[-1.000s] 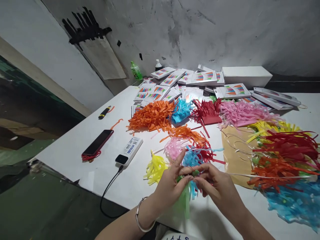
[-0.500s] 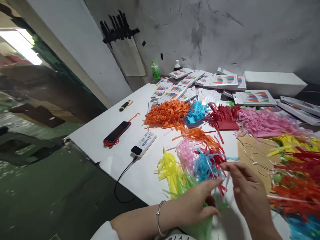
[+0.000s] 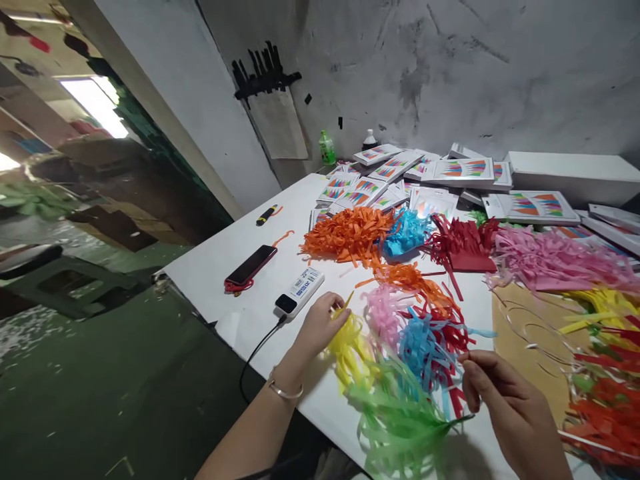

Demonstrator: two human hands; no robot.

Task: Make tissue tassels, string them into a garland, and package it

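Now, both hands on the tassel string
Left hand (image 3: 320, 325) pinches the yellow tassel (image 3: 350, 350) on the table (image 3: 260, 293); right hand (image 3: 505, 407) grips the string beside the green tassel (image 3: 400, 420)

Soft, even light is falling across the white table (image 3: 260, 293), leaving only faint shadows under the paper tassels. A bright opening (image 3: 93, 100) at the upper left is blowing out to white. The left edge is smearing and bending with wide-lens distortion, and the right hand (image 3: 515, 413) is blurring slightly.
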